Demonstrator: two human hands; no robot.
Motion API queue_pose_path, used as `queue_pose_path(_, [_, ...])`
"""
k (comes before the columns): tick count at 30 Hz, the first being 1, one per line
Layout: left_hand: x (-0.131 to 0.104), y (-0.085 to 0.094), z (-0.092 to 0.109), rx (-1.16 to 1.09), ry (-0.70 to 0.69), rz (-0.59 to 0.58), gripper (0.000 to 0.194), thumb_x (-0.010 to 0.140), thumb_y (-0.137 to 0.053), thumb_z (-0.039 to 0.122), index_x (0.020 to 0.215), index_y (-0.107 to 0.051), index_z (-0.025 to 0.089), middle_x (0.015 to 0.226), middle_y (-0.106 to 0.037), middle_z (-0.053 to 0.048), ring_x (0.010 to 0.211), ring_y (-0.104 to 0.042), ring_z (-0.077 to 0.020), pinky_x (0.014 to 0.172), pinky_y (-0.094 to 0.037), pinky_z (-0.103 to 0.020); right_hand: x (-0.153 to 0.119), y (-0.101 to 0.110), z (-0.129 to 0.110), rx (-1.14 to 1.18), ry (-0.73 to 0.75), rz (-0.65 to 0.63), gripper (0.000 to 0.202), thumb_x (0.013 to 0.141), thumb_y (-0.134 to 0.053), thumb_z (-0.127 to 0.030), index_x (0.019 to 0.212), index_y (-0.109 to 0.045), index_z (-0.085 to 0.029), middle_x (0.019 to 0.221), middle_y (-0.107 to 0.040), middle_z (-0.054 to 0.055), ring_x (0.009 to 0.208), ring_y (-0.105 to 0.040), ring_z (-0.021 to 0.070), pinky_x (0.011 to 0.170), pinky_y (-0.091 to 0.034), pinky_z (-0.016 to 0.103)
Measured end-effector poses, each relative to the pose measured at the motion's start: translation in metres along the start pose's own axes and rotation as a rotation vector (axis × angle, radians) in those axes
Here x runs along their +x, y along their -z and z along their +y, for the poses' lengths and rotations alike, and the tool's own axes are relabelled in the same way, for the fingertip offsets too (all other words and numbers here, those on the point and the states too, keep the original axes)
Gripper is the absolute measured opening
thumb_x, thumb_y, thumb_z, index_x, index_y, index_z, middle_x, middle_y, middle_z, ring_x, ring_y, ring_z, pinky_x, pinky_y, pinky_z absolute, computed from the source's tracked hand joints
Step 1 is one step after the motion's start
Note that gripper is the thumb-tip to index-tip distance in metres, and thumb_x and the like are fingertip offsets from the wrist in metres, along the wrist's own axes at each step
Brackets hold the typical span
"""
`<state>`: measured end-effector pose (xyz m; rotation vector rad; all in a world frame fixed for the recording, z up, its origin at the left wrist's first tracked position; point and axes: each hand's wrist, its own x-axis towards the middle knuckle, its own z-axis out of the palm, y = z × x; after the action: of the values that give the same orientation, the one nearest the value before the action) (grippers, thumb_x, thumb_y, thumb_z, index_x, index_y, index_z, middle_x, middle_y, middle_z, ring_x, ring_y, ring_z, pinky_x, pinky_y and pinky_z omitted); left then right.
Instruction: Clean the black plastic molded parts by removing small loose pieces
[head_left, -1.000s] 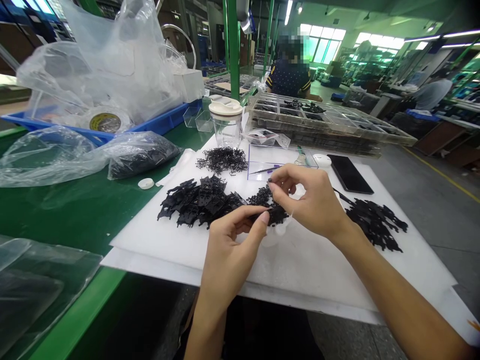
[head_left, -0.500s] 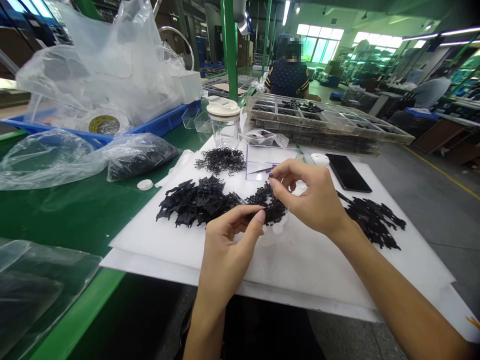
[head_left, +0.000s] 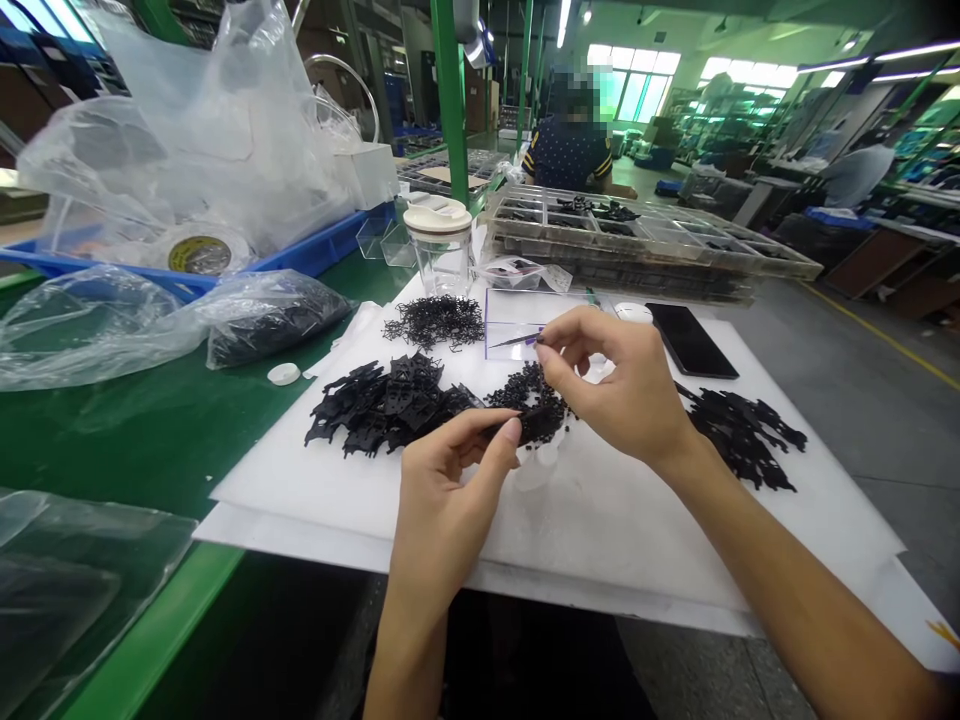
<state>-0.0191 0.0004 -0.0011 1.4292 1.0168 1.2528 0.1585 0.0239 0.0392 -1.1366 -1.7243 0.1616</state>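
My left hand is closed, thumb and index finger pinching a thin black plastic part over a heap of tiny black pieces. Up and to the right, my right hand has its thumb and fingertips pressed together. What they hold, if anything, is too small and dark to make out. A thin pointed dark tool reaches left from beside those fingertips, over a clear purple-edged plastic sheet; whether the fingers touch it I cannot tell. Flat black plastic parts are piled left of my hands.
Thin black pieces lie behind that pile, near a lidded clear cup. On the right are a phone and more black parts. Compartment trays stand behind. A blue tray holds plastic bags. A person sits farther back.
The whole view has shifted slightly left. My right hand's fingertips have moved a little up, close to the pointed tool. My left hand keeps its pinch on the black plastic part.
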Motion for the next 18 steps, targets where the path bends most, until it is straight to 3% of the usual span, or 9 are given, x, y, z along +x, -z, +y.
queue_pose_path(18, [-0.0003,-0.0036,0.0059,-0.014,0.032,0.029,0.007,0.089,-0.075,0.023,0.09,-0.082,0.02,0.068,-0.073,0.003,0.063,-0.062,-0.0108,0.061,-0.051,-0.018,0.0002,-0.0003,0.0006,0.033,-0.016,0.014,0.007,0.086,-0.066,-0.011,0.083,-0.066,-0.017,0.073,-0.065,-0.002,0.06,-0.057,0.0109,0.059,-0.047,0.026])
